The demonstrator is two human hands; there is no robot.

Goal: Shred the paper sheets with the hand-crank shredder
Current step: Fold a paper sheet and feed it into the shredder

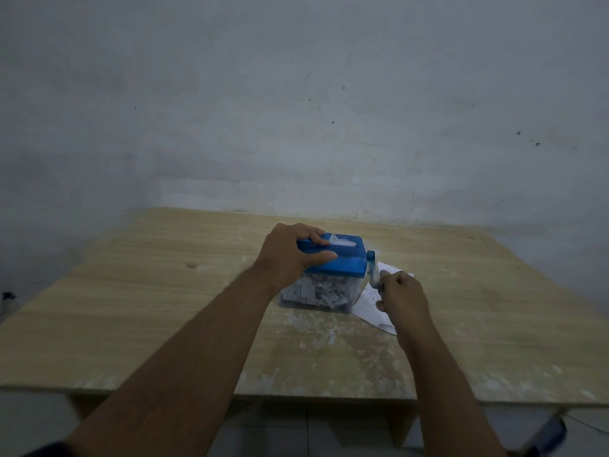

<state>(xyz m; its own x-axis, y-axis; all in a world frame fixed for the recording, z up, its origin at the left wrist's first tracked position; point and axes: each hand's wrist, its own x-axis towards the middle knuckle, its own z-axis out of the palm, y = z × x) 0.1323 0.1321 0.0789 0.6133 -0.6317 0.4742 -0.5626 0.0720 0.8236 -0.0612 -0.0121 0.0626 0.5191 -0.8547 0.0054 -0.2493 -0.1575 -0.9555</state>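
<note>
The clear bin (354, 295) beneath the blue lid (342, 262) holds paper shreds (319, 291).

Blurred crank (372, 268); paper sheets (366, 303) half-covered

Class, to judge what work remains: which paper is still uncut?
The flat sheets on the table right of the shredder, partly hidden by the right hand on the crank. The bin holds shreds; a scrap pokes from the top.

There is one hand-crank shredder (333, 258) with one crank (372, 268), and two hands, the left hand (290, 255) and the right hand (403, 298). One scrap of paper (336, 239) stands in its slot, and the shreds (316, 291) inside are too many to count. On the one surface (131, 291) lie a few paper sheets (369, 305), whose number I cannot tell.
</note>
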